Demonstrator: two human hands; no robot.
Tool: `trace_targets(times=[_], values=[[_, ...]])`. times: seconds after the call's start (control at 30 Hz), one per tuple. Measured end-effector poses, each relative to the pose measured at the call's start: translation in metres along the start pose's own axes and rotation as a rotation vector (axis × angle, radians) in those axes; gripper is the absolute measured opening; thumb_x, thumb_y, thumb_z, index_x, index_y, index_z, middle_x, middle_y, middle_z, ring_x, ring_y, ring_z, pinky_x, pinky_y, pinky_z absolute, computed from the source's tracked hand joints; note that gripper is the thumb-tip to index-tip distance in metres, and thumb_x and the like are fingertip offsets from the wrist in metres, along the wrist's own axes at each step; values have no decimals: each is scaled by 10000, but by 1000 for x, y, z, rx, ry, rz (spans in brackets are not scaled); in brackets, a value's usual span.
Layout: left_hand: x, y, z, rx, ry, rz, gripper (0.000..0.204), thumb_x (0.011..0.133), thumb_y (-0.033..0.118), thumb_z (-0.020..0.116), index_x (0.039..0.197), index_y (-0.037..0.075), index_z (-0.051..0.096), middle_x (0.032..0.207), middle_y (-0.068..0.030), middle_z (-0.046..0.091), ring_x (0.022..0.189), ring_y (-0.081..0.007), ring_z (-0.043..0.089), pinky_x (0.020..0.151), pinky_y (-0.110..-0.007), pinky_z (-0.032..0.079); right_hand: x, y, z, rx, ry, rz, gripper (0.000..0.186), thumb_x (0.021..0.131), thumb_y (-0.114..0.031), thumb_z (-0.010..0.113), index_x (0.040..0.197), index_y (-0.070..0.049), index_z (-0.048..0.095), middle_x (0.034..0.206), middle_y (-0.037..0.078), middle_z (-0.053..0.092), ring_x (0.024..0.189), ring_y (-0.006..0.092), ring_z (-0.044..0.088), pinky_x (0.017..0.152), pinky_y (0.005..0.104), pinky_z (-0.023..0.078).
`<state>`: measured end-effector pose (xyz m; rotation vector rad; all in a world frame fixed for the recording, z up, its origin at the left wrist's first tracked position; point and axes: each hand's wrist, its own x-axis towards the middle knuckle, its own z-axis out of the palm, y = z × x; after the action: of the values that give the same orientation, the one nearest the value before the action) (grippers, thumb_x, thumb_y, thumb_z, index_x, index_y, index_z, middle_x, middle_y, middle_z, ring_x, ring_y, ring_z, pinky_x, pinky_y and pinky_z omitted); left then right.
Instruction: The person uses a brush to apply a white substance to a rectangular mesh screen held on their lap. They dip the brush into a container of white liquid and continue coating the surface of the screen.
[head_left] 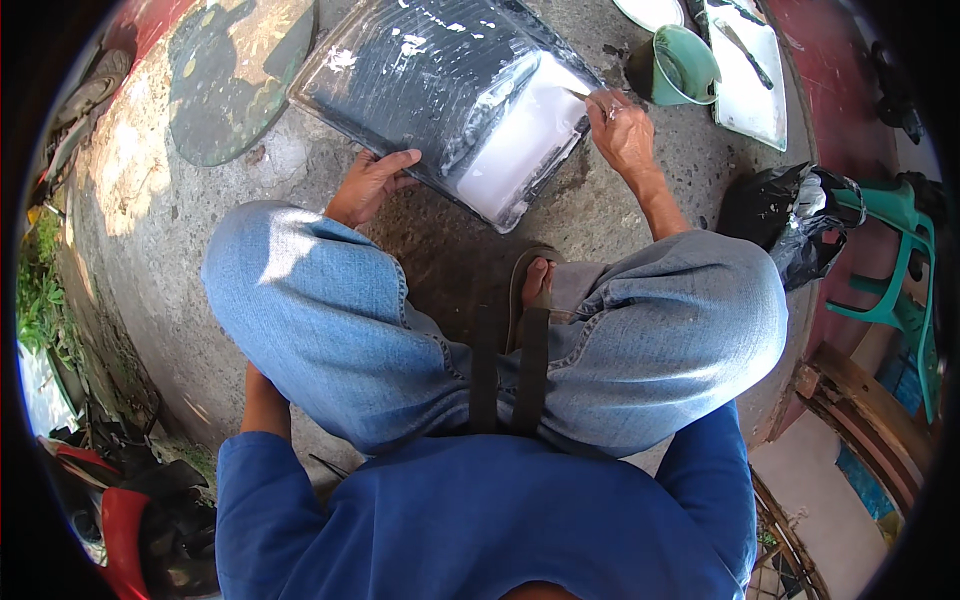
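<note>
My left hand grips the near left edge of a black rectangular tray, thumb over the rim, fingers partly hidden. The tray has white smears and a band of smooth white paste along its right part. My right hand, at the tray's right edge, is closed on a thin tool, whose tip lies at the white paste; its shape is too small to make out fully.
A green bucket, a white tray with a dark-smeared tool, and a white lid lie right. A black plastic bag and green plastic chair are beyond my right knee. A dark oval board lies left on concrete.
</note>
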<state>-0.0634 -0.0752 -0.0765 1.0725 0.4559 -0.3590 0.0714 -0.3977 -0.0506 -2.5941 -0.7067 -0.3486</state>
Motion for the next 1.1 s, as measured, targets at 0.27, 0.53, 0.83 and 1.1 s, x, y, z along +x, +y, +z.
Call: trace_targets(times=[0.27,0.53,0.83,1.1], values=[[-1,-2,-4,-6,27,-3,259,867,86,582,1120,63,531,1057,-51,610,984,-177,583,839,-377,487,-12,-32,-11,89,-127,-43,118,836,-159,559,888,-77,628,834,87,634,693,315,616,597,389,494],[1,-2,0,-24,6,17,251,867,89,583,1111,51,538,1054,-53,612,975,-178,587,838,-378,492,-10,-35,-1,52,-116,-122,125,822,-159,580,898,-78,635,828,94,621,730,295,611,612,388,491],[-1,-1,-2,-8,-7,12,254,868,88,580,1115,55,535,1061,-55,609,975,-181,586,842,-379,487,-7,-29,2,45,-45,-81,114,824,-150,580,863,-64,645,815,106,629,717,303,617,603,389,498],[-2,1,1,-10,3,5,250,866,97,586,1109,57,543,1057,-55,613,990,-183,581,838,-378,480,-44,-79,-7,157,-262,-366,175,785,-114,586,941,-40,610,759,54,558,723,207,582,601,335,489]])
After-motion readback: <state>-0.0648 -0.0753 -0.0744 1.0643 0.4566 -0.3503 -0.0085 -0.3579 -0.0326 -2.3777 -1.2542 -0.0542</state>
